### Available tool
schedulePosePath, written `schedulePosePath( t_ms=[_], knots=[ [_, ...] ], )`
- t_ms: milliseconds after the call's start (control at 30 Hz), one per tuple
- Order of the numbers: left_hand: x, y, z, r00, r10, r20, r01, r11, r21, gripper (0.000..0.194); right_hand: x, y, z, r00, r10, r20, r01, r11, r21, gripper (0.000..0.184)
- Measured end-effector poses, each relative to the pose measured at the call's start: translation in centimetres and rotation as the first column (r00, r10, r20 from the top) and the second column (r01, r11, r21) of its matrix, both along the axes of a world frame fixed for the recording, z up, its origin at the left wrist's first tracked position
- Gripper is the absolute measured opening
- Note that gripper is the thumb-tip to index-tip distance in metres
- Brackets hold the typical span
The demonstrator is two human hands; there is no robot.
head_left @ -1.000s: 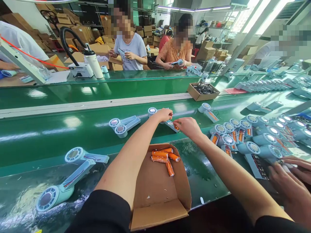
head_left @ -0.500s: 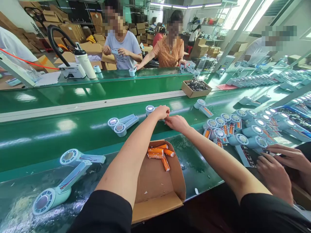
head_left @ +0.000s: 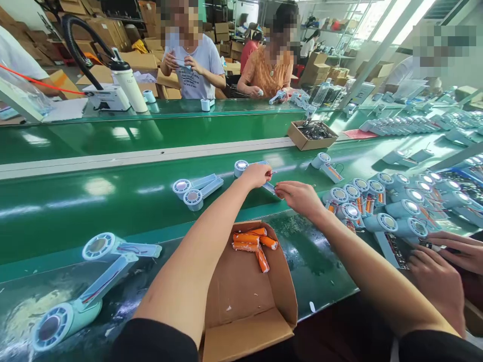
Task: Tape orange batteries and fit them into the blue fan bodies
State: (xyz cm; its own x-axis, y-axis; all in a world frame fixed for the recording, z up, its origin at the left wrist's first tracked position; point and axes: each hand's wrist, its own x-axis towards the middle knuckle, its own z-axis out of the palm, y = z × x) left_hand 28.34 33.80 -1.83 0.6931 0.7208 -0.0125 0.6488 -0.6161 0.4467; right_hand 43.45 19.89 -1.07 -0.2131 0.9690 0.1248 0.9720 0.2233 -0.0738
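Over the green belt, my left hand (head_left: 258, 175) is closed in a pinch, with a thin wire (head_left: 273, 172) poking out past the fingertips. My right hand (head_left: 298, 197) is closed too, its fingertips at the handle end of a light-blue housing (head_left: 241, 167) with a round grilled head; what they grip is too small to make out. My left hand partly covers that housing. Below my hands, a cardboard box (head_left: 249, 296) holds several orange-wrapped battery cells (head_left: 250, 239) at its far end.
Two similar housings (head_left: 193, 199) lie left on the belt; two more (head_left: 53, 327) are near the front left. Many stand crowded at right, beside a co-worker's hands (head_left: 437, 271). A small box of dark parts (head_left: 313, 134) sits farther back. People work across the belt.
My hands have drawn apart slightly, the right one moving rightward. The wire tip and the housing's handle now show between them. The view has shifted a little.
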Motion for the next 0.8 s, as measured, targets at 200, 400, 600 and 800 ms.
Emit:
schedulePosePath(
  t_ms=[200, 400, 600, 800],
  knots=[
    [-0.3, -0.6, 0.6, 0.999, -0.025, -0.026, 0.026, 0.999, 0.036, 0.016, -0.8, 0.3, -0.5, 1.0, 0.001, 0.003, -0.001, 1.0, 0.007, 0.035],
    [0.4, -1.2, 1.1, 0.998, -0.011, -0.063, 0.015, 0.998, 0.062, 0.016, -2.6, 1.2, 0.1, 0.962, -0.098, 0.256, 0.127, 0.987, -0.099, 0.037],
    [1.4, -1.5, 1.1, 0.997, 0.009, -0.074, -0.005, 0.998, 0.065, 0.017, -3.0, 1.9, 0.1, 0.928, -0.158, 0.339, 0.204, 0.973, -0.105, 0.04],
    [2.7, -1.4, 1.2, 0.999, 0.02, -0.037, -0.019, 0.999, 0.044, 0.019, -1.9, 2.4, 0.9, 0.926, -0.175, 0.335, 0.233, 0.962, -0.14, 0.039]
  ],
)
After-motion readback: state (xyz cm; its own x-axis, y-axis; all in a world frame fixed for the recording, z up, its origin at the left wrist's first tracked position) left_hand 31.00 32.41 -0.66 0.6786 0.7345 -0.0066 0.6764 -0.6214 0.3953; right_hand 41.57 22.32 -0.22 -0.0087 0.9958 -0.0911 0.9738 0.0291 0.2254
